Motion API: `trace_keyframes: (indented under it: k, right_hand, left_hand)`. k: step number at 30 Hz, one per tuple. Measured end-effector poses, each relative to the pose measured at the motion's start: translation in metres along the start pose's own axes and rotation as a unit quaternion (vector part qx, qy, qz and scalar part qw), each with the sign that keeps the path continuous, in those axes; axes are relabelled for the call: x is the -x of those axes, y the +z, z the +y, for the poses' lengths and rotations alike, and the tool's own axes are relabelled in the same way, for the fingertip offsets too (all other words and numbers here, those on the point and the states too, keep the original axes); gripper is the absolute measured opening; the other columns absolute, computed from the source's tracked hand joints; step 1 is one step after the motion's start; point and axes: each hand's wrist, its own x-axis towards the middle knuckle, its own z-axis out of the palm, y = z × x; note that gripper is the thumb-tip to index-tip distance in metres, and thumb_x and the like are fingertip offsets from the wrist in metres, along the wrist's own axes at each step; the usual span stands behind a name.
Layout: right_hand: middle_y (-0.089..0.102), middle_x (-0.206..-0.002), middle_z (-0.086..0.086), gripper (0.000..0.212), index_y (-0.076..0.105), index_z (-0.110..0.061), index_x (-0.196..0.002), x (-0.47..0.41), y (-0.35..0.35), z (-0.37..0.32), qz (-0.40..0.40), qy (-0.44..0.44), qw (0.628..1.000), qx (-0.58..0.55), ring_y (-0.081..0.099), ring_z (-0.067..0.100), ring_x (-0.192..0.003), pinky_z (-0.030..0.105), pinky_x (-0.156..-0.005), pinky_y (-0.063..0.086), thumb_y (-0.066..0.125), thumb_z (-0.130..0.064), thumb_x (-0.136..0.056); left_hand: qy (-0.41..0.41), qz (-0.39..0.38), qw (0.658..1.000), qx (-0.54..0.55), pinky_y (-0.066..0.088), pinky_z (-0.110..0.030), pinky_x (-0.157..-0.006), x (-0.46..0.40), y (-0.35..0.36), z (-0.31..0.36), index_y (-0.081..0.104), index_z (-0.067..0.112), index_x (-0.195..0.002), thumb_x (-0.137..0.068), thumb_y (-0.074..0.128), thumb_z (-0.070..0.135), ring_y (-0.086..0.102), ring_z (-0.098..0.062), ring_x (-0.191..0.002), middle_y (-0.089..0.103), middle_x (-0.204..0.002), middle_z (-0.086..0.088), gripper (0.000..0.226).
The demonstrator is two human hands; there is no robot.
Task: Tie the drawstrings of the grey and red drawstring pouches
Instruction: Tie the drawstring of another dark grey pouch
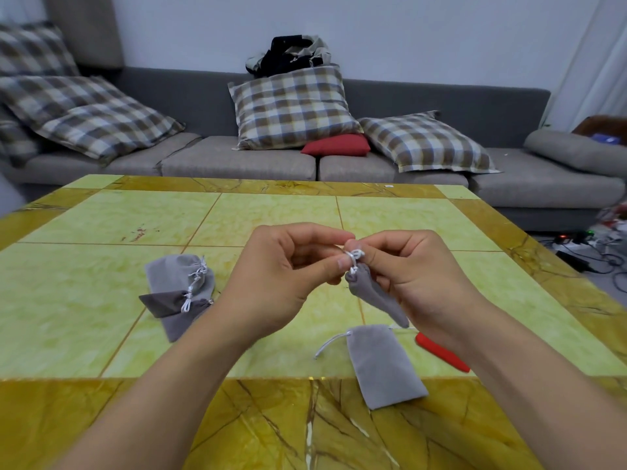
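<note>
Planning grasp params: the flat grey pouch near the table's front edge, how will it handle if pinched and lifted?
The flat grey pouch lies thin and flat, so it is probably empty, light and floppy. The held pouch droops limply, suggesting the same. On the glossy table it would likely slide, not roll.

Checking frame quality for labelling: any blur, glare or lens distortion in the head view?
Head view: even indoor light, soft shadows; faint glare on the table near edge; wide-angle bending at the borders; sofa slightly soft; hands and held grey pouch sharp.
</note>
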Motion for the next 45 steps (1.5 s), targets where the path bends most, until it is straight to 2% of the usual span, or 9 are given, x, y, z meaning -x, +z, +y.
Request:
trace_keyframes:
  k: [4, 10, 14, 19, 24, 29, 33, 37, 45]
  right_hand:
    - [0.075, -0.097, 0.021, 0.018, 0.078, -0.005, -0.099, 0.0, -0.005, -0.002, -0.033, 0.018, 0.999, 0.028, 0.069, 0.035, -0.091, 0.044, -0.086, 0.055, 0.069, -0.014, -0.086]
    - [0.075, -0.081, 0.017, 0.014, 0.076, -0.001, -0.091, 0.001, 0.002, 0.0, 0.023, 0.047, 0.999, -0.007, 0.065, 0.018, -0.068, 0.023, -0.062, 0.053, 0.073, -0.008, -0.08]
    - [0.073, -0.084, 0.019, 0.022, 0.074, 0.001, -0.093, 0.002, 0.004, 0.001, 0.023, 0.095, 0.994, -0.039, 0.065, 0.019, -0.073, 0.029, -0.07, 0.05, 0.07, -0.017, -0.082]
    - [0.071, -0.084, 0.011, 0.023, 0.072, 0.004, -0.101, 0.005, 0.007, 0.001, 0.01, 0.15, 0.985, -0.088, 0.063, 0.014, -0.07, 0.023, -0.062, 0.052, 0.062, -0.014, -0.093]
    - [0.074, -0.092, 0.011, 0.031, 0.077, -0.001, -0.095, 0.008, 0.005, -0.006, -0.004, 0.16, 0.986, -0.057, 0.067, 0.017, -0.081, 0.026, -0.069, 0.052, 0.079, -0.022, -0.072]
    - [0.076, -0.088, 0.018, 0.014, 0.075, 0.002, -0.092, 0.01, 0.011, -0.006, 0.052, 0.138, 0.988, -0.048, 0.074, 0.022, -0.077, 0.021, -0.063, 0.055, 0.074, 0.003, -0.078]
    - [0.077, -0.082, 0.011, 0.003, 0.078, -0.007, -0.08, 0.008, 0.011, -0.007, 0.074, 0.079, 0.993, 0.05, 0.075, 0.028, -0.084, 0.037, -0.079, 0.06, 0.076, -0.005, -0.079]
    - [0.077, -0.083, 0.01, 0.004, 0.077, -0.007, -0.084, 0.008, 0.009, -0.008, 0.047, 0.082, 0.991, 0.092, 0.073, 0.026, -0.087, 0.039, -0.082, 0.06, 0.074, -0.009, -0.084]
    - [0.071, -0.106, 0.022, 0.026, 0.069, 0.005, -0.109, 0.008, 0.003, -0.008, -0.07, 0.173, 0.981, -0.045, 0.067, 0.016, -0.087, 0.033, -0.069, 0.055, 0.06, -0.014, -0.095]
  left_hand:
    - [0.019, 0.066, 0.997, -0.021, 0.061, -0.027, -0.073, -0.001, 0.005, 0.0, 0.077, 0.014, -0.092, -0.086, 0.07, 0.005, 0.074, -0.017, -0.077, 0.078, -0.081, -0.002, 0.013]
    - [0.003, 0.091, 0.993, -0.078, 0.061, -0.03, -0.073, 0.0, 0.009, -0.004, 0.075, 0.02, -0.088, -0.092, 0.065, 0.007, 0.073, -0.009, -0.077, 0.076, -0.079, 0.006, 0.017]
    - [-0.002, 0.101, 0.989, -0.106, 0.059, -0.039, -0.075, 0.001, 0.015, -0.006, 0.075, 0.021, -0.088, -0.092, 0.065, 0.012, 0.071, -0.007, -0.077, 0.075, -0.079, 0.008, 0.014]
    - [0.004, 0.126, 0.984, -0.127, 0.059, -0.029, -0.075, 0.003, 0.017, -0.005, 0.076, 0.021, -0.087, -0.091, 0.065, 0.01, 0.071, -0.002, -0.074, 0.075, -0.076, 0.01, 0.016]
    - [0.016, 0.157, 0.975, -0.155, 0.056, -0.02, -0.07, 0.005, 0.019, -0.005, 0.076, 0.02, -0.087, -0.09, 0.066, 0.01, 0.069, 0.001, -0.07, 0.074, -0.072, 0.012, 0.015]
    - [-0.037, 0.147, 0.987, -0.057, 0.061, -0.033, -0.073, 0.004, 0.017, -0.008, 0.077, 0.018, -0.089, -0.089, 0.069, 0.009, 0.072, -0.017, -0.074, 0.076, -0.076, 0.002, 0.012]
    - [-0.063, 0.136, 0.989, 0.004, 0.061, -0.039, -0.077, 0.004, 0.016, -0.007, 0.077, 0.014, -0.09, -0.088, 0.07, 0.008, 0.073, -0.028, -0.08, 0.077, -0.079, -0.005, 0.009]
    - [-0.026, 0.14, 0.988, -0.062, 0.06, -0.03, -0.071, 0.004, 0.016, -0.009, 0.078, 0.015, -0.09, -0.086, 0.072, 0.009, 0.072, -0.014, -0.07, 0.076, -0.075, 0.001, 0.01]
    - [-0.021, 0.085, 0.993, -0.073, 0.06, -0.026, -0.068, 0.0, 0.002, -0.006, 0.078, 0.018, -0.089, -0.085, 0.072, 0.007, 0.073, -0.016, -0.071, 0.077, -0.076, -0.001, 0.012]
